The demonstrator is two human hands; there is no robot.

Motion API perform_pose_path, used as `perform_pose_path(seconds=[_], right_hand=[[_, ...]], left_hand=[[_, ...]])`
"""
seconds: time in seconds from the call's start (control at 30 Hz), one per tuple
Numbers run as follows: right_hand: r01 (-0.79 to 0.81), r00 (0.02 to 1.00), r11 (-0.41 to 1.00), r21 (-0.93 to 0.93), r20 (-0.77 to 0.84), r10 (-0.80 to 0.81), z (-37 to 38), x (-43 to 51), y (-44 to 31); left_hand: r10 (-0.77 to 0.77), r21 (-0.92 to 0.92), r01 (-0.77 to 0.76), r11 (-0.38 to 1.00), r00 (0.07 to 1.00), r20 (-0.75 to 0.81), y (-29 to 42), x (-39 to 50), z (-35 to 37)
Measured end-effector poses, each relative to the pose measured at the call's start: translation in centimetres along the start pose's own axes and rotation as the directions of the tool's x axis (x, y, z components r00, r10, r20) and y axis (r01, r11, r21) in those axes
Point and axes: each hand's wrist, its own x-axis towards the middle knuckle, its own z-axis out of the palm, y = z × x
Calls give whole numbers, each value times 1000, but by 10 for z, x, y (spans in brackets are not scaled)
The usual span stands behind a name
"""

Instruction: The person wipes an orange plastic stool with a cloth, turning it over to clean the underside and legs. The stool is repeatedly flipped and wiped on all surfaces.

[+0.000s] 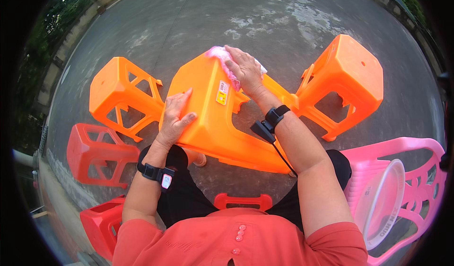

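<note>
An orange plastic stool [204,106] lies tilted over in front of me, its seat facing left and its legs pointing right. My left hand [175,116] rests flat on the seat, thumb and fingers spread. A pink and white cloth [227,64] lies over the far edge of the seat and side. My right hand [245,67] presses on this cloth, which shows on both sides of the fingers. A label with a printed code [222,93] is stuck to the stool's side. The underside of the stool is mostly hidden.
Orange stools stand upright at left [110,85] and right [354,64]. Two red stools [90,152] [101,223] are at lower left. A pink plastic chair [397,147] at right holds a translucent basin [385,202] on edge. Beneath is grey concrete floor [198,21].
</note>
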Motion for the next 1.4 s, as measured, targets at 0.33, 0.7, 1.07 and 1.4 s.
perform_pose_path(seconds=[0.33,0.7,1.07,1.4], right_hand=[[-710,653,697,-101,276,705,-51,-109,213],[-178,973,983,48,155,169,-19,-66,147],[-576,740,811,-104,354,572,-42,-75,191],[-744,527,495,-449,62,848,-57,-120,194]], left_hand=[[-67,-81,72,994,996,63,-8,-12,-11],[-95,-86,103,991,991,90,-28,-15,-17],[-212,-389,248,887,968,133,-37,-19,-16],[-208,-284,244,927,966,151,-43,-17,-19]])
